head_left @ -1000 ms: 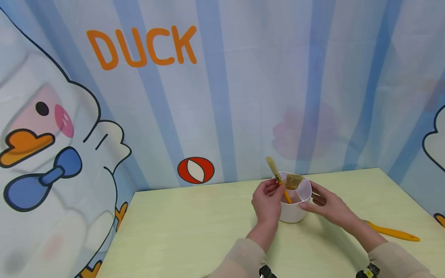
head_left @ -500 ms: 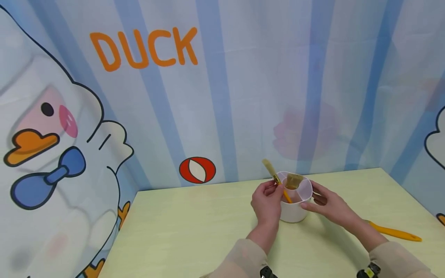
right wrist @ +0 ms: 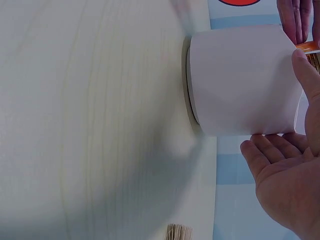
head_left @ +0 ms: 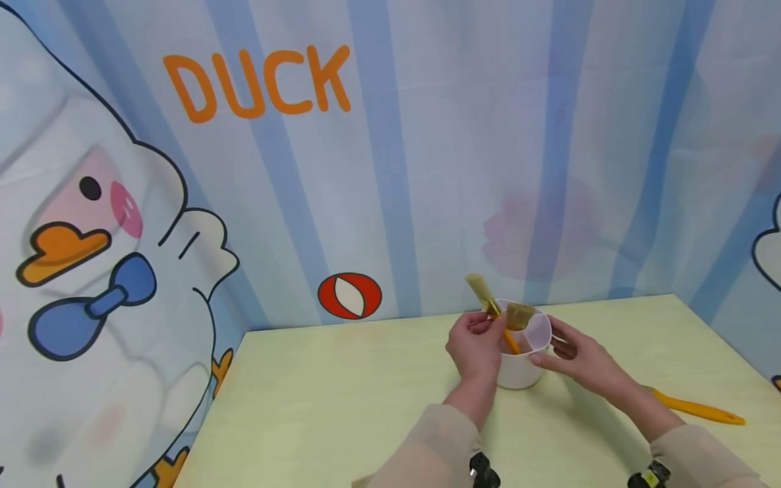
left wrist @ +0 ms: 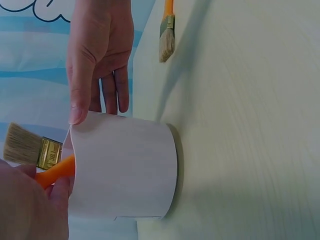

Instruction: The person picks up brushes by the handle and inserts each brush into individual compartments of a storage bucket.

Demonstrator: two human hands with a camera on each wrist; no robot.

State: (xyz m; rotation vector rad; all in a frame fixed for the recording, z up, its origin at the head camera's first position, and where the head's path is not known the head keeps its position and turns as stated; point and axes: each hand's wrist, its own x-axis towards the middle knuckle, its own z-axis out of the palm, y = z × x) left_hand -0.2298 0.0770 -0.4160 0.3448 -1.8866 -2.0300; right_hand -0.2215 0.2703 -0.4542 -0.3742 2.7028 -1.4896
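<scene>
My left hand [head_left: 478, 349] pinches an orange-handled paintbrush [head_left: 511, 341] over the left part of a white divided brush pot [head_left: 518, 373]. The brush leans left with its pale bristles up, and its handle end is down inside the pot's rim. A wider paintbrush [head_left: 520, 316] stands bristles up in another compartment, its handle hidden by the pot. My right hand [head_left: 579, 359] holds the pot from the right, thumb at the near rim and fingers along the far side. In the left wrist view the orange handle [left wrist: 57, 170] shows between the left fingers.
Another paintbrush [head_left: 698, 408] with an orange handle lies on the pale wooden table [head_left: 342, 400], beyond my right forearm. Close behind the table's back edge hangs a blue striped curtain [head_left: 439, 169] with a printed duck and lettering.
The head view has swung slightly left. The brush in my left hand has turned a little, and its bristles show broader. Both hands keep their hold; the pot stays in place.
</scene>
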